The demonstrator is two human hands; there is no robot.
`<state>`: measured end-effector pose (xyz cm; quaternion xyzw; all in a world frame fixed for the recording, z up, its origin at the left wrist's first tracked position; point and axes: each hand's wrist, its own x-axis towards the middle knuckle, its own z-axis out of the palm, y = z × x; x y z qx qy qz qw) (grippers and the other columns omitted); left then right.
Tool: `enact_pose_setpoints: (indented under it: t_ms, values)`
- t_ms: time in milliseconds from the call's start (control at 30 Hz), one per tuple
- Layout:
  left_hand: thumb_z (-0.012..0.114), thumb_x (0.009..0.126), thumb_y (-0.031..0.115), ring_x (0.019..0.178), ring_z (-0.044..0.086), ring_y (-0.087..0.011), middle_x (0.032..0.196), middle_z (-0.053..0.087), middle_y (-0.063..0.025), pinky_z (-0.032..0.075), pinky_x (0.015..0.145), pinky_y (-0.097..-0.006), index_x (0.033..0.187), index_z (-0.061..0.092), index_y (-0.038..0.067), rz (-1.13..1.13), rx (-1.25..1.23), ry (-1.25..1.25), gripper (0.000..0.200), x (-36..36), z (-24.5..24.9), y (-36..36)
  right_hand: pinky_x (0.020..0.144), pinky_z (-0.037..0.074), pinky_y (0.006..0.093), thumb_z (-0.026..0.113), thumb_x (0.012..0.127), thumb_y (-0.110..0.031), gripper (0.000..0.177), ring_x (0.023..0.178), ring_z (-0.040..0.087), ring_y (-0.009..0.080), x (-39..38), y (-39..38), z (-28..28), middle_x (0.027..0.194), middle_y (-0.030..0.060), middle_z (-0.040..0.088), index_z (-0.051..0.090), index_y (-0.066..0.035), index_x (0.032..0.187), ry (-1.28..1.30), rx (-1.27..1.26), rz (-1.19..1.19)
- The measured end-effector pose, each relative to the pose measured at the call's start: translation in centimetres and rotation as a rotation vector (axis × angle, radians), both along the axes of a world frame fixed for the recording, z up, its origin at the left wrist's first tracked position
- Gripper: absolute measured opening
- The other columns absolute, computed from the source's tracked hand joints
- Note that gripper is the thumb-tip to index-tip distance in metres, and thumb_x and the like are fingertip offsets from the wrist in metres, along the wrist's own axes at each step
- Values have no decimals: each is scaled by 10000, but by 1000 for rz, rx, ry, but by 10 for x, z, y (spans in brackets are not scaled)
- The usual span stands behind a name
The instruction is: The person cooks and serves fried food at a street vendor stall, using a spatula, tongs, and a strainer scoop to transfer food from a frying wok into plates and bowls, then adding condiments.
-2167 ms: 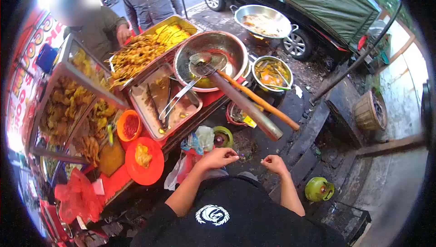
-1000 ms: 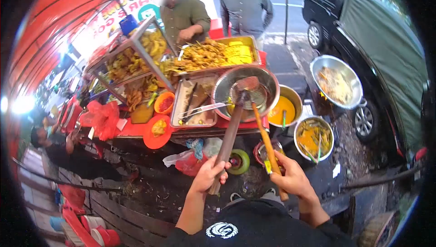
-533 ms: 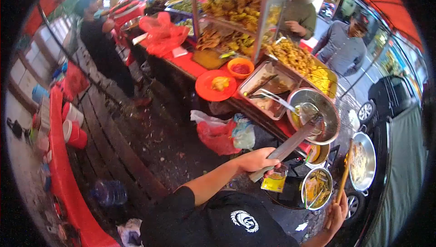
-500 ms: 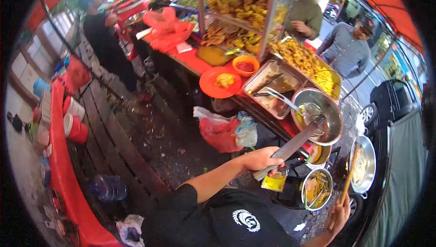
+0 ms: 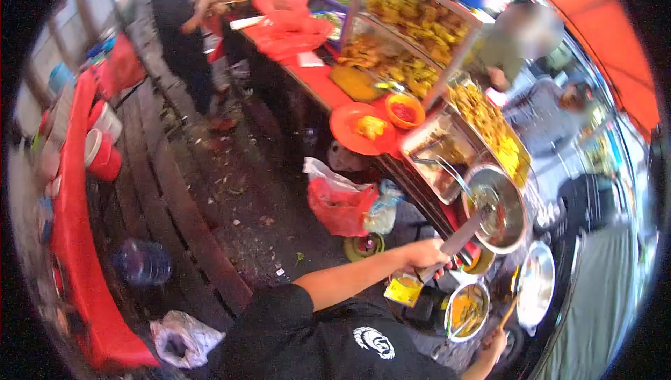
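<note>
Since 0.5 s ago the view swung leftward; left hand [image 5: 423,255] stays clenched on the long grey metal ladle handle [image 5: 459,237], right hand [image 5: 493,342] grips the orange wooden stick [image 5: 509,311].

street food stall: glass case of fried snacks [image 5: 412,30], woks [image 5: 498,209], red awning [image 5: 601,51]

Outdoors, daylight — red awning [image 5: 615,65], dirt ground [image 5: 258,205], plank bench [image 5: 157,170] on L.
</note>
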<state>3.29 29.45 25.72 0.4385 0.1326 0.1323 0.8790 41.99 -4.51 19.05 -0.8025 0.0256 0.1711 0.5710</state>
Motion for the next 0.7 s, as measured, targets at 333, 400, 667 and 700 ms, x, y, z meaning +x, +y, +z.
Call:
enact_pose_setpoints:
  t_ms: [333, 400, 667, 700]
  values:
    - [541, 899, 104, 720, 617, -177, 1042, 631, -120, 587, 602, -391, 1243, 454, 11, -3, -294, 211, 366, 13, 17, -9, 295, 247, 226, 594, 872, -248, 231, 324, 315, 68, -49, 3, 100, 507, -54, 383, 478, -139, 704, 110, 264, 37]
    - [504, 946, 148, 701, 605, -175, 1049, 624, -130, 586, 592, -356, 1208, 436, 36, 42, -108, 287, 293, 14, 19, -12, 296, 246, 236, 547, 906, -238, 228, 332, 341, 81, -20, -11, 102, 497, -50, 398, 483, -141, 709, 157, 168, -32]
    - [498, 964, 188, 582, 491, -93, 938, 536, -46, 466, 456, -230, 1306, 426, 43, 122, 122, 304, 378, 30, 50, -50, 303, 218, 161, 519, 967, -216, 236, 381, 277, 1, 135, -76, 127, 608, -66, 416, 558, -28, 1103, 502, 329, 131]
    - [506, 957, 181, 582, 488, -90, 937, 533, -47, 464, 454, -227, 1316, 414, 39, 149, 130, 310, 397, 34, 50, -58, 302, 218, 160, 517, 969, -216, 240, 377, 272, 1, 162, -82, 121, 601, -72, 403, 556, -22, 1104, 565, 359, 170]
